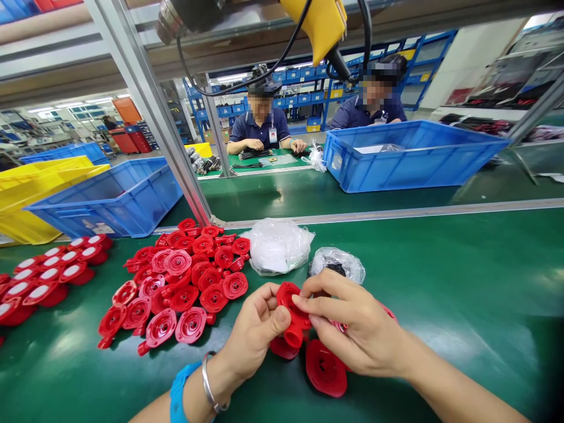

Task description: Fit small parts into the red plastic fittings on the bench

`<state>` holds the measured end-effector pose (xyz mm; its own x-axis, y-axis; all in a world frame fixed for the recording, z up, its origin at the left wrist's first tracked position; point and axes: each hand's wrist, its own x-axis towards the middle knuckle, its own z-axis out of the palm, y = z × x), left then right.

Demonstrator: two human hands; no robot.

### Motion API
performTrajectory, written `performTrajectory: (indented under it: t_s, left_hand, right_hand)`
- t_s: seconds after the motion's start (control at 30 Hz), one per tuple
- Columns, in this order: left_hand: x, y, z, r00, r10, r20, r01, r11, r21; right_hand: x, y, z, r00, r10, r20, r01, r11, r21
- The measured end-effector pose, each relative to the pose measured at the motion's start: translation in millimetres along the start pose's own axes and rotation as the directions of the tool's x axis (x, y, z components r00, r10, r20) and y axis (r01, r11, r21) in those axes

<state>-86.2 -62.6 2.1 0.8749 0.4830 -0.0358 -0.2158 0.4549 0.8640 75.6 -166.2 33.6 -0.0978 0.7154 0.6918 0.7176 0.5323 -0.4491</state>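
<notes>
My left hand (pixel 259 326) is closed around a red plastic pump housing (pixel 293 302), thumb on its near side, a short round spout pointing down toward me. My right hand (pixel 352 317) reaches in from the right with its fingertips pinched together at the housing's round opening. Whatever small thing those fingertips hold is hidden. Below the hands lie more red parts on the table, among them a red cover (pixel 326 369) with a small central hole. Part of this group is covered by my right hand.
A pile of red housings (pixel 189 282) lies left, beyond it rows of red parts with white discs (pixel 53 270). Clear plastic bags (pixel 279 247) (pixel 337 264) sit ahead. Blue bins (pixel 409 158) (pixel 110 200) and a metal post (pixel 154 111) stand behind. A yellow tool (pixel 319 29) hangs overhead. Two people sit opposite.
</notes>
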Motion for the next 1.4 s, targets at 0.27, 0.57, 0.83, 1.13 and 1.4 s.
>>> performTrajectory:
  t_s: [0.27, 0.57, 0.83, 1.13, 1.4]
  left_hand:
    - [-1.1, 4.5, 2.1, 0.999, -0.009, -0.046, 0.006, 0.997, -0.074]
    - [0.1, 5.1, 2.2, 0.999, -0.019, -0.035, 0.017, 0.999, -0.048]
    - [-1.2, 3.8, 1.3, 0.997, -0.054, -0.051, 0.052, 0.998, -0.042]
    - [2.4, 2.7, 0.4, 0.997, -0.076, -0.019, 0.075, 0.996, -0.036]
    - [2.1, 1.5, 0.0, 0.986, -0.148, -0.072, 0.137, 0.980, -0.143]
  right_hand:
    - [0.6, 3.7, -0.1, 0.989, 0.139, -0.042, -0.130, 0.978, 0.163]
    - [-2.8, 7.9, 6.2, 0.996, -0.037, -0.083, 0.036, 0.999, -0.017]
    - [-1.3, 2.2, 3.2, 0.993, -0.113, 0.021, 0.114, 0.990, -0.079]
    - [0.8, 4.7, 2.2, 0.995, -0.030, 0.095, 0.032, 0.999, -0.013]
    - [-3.8, 13.2, 2.4, 0.997, 0.075, -0.019, -0.072, 0.992, 0.103]
